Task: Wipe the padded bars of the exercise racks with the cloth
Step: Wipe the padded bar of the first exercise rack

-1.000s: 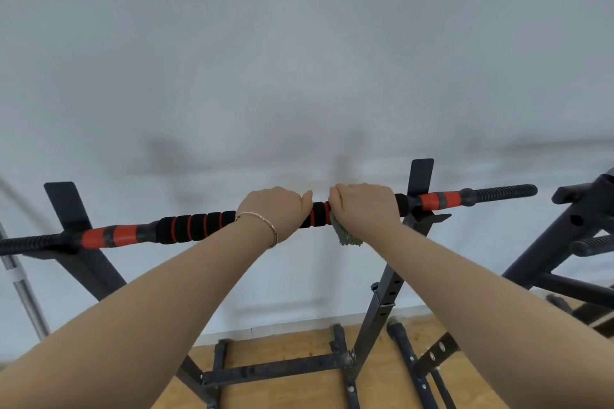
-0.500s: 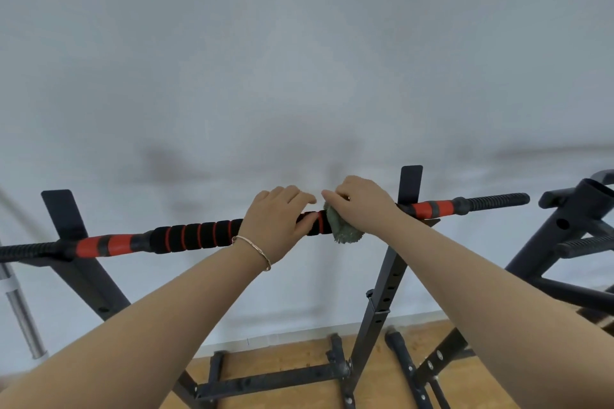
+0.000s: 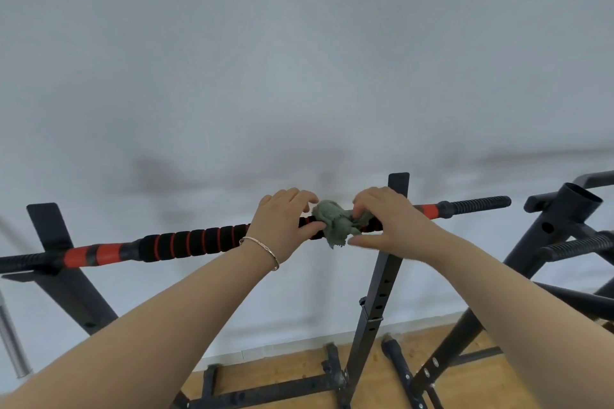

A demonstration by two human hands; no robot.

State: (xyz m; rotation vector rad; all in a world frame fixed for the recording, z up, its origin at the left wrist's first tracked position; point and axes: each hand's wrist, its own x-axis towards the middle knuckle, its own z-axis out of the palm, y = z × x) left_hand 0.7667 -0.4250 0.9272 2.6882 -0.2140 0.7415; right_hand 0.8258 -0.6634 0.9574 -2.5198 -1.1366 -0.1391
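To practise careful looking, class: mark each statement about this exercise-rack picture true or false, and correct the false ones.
1. The green cloth sits bunched on the padded bar, between the left hand and the right hand. True.
2. The bracelet is on the right wrist. False: it is on the left wrist.
3. The bar's foam is black with red rings. True.
4. The right hand is empty and hangs away from the bar. False: its fingers pinch the cloth at the bar.
5. The floor is wood. True.
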